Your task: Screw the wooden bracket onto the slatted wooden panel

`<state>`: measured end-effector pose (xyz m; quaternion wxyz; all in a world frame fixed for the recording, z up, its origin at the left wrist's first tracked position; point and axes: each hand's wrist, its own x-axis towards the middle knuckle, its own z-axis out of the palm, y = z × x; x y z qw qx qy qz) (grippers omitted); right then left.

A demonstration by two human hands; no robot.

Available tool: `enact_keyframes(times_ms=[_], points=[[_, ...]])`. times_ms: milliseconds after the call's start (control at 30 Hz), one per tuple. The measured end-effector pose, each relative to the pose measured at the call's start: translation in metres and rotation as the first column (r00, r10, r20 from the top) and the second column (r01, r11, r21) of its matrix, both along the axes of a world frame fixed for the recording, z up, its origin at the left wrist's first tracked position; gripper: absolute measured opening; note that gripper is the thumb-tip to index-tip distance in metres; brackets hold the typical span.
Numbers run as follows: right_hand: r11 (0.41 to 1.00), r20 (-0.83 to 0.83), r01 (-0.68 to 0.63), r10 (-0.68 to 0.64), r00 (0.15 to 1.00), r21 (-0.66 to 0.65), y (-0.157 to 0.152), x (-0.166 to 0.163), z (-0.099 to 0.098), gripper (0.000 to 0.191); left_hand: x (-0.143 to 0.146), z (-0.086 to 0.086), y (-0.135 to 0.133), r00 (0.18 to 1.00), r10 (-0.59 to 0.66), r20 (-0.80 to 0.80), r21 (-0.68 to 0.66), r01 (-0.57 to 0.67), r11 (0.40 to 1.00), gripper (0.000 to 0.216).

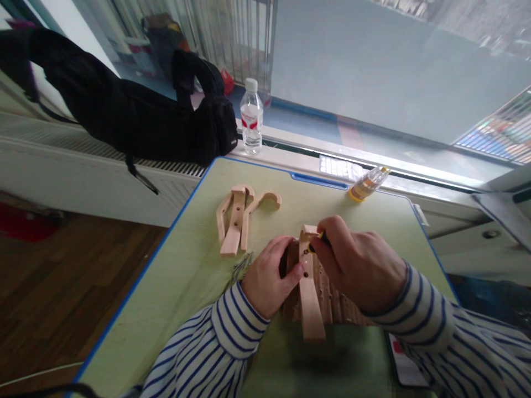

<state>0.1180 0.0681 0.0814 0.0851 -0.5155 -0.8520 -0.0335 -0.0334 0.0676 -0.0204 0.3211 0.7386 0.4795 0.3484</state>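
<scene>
My left hand (271, 279) is closed around a pale wooden hook piece (310, 301) with holes, steadying it against a darker perforated wooden board (332, 301) on the green table (166, 298). My right hand (359, 265) is closed on a small screwdriver with a yellow and black handle (317, 245), its tip at a hole near the top of the hook piece. Both sleeves are white with blue stripes.
Three more wooden hook pieces (238, 218) lie left of centre, with a small heap of metal screws (240, 268) below them. A yellow screwdriver (367, 185) rests at the table's far edge. A water bottle (251, 116) and black bag (136, 119) sit on the sill.
</scene>
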Motion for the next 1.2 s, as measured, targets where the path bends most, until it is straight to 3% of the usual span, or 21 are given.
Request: enact_keyframes(times_ms=[233, 500, 633, 767, 900, 1200], points=[[0.992, 0.059, 0.014, -0.006, 0.998, -0.126, 0.008, 0.009, 0.015, 0.025, -0.001, -0.002, 0.002, 1.000, 0.023, -0.015, 0.010, -0.023, 1.000, 0.039], [0.961, -0.035, -0.227, 0.225, 0.974, -0.160, 0.018, 0.020, 0.015, 0.026, -0.001, 0.000, 0.001, 0.999, 0.029, -0.016, 0.003, -0.029, 1.000, 0.039], [0.956, -0.075, -0.259, 0.250, 0.965, -0.138, 0.023, 0.021, 0.011, 0.030, 0.000, 0.000, 0.000, 1.000, 0.025, -0.008, 0.001, -0.025, 1.000, 0.038], [0.937, -0.056, -0.305, 0.300, 0.952, -0.170, 0.025, 0.022, 0.014, 0.022, 0.000, 0.000, -0.001, 0.999, 0.032, -0.009, -0.006, -0.032, 0.999, 0.038], [0.936, -0.021, -0.294, 0.296, 0.955, -0.195, 0.024, 0.020, 0.015, 0.018, 0.000, -0.003, -0.001, 0.999, 0.032, -0.008, 0.009, -0.032, 0.999, 0.038], [0.970, -0.054, -0.211, 0.206, 0.977, -0.118, 0.016, 0.015, 0.006, 0.014, 0.000, -0.004, -0.001, 0.999, 0.031, -0.027, 0.010, -0.031, 0.999, 0.041]])
